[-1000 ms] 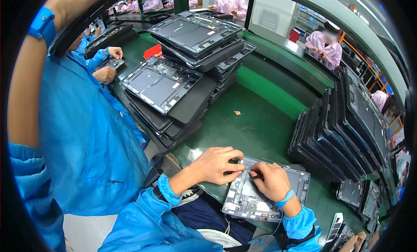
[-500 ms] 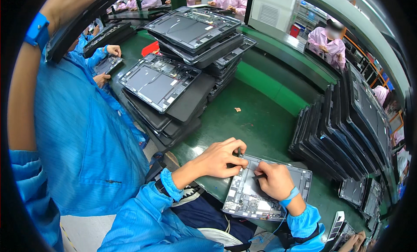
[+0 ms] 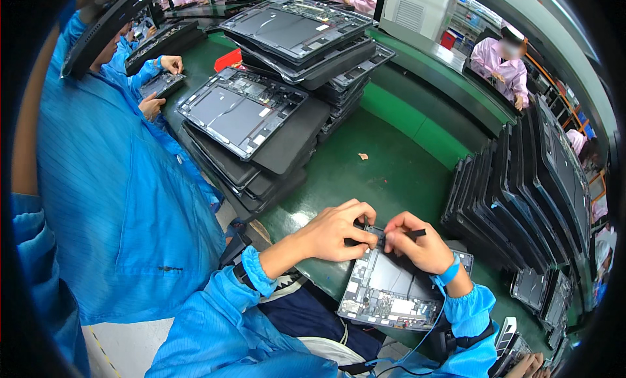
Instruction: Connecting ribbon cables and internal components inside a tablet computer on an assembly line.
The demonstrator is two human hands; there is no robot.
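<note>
An opened tablet (image 3: 386, 281) lies tilted on the green table in front of me, its battery area and circuit boards bare. At its far left corner my left hand (image 3: 338, 233) is closed, thumb and fingers pinched; a small dark piece shows there, too hidden to name. Beside it, my right hand (image 3: 420, 244) pinches a slim black tool (image 3: 415, 234) above the tablet's far edge. The tool's working end is hidden by the fingers. A blue wrist strap (image 3: 448, 272) with a cord is around my right wrist.
Stacked opened tablets (image 3: 244, 110) rise at the far left. Another tall, leaning stack (image 3: 521, 182) stands at the right. A small tan scrap (image 3: 363, 156) lies on the green table (image 3: 339, 182). A co-worker in a blue smock (image 3: 130, 195) is close on my left.
My right hand has moved away from me over the tablet, closer to my left fingertips, and its black tool is turned differently. My left hand keeps its pinch at the corner.
</note>
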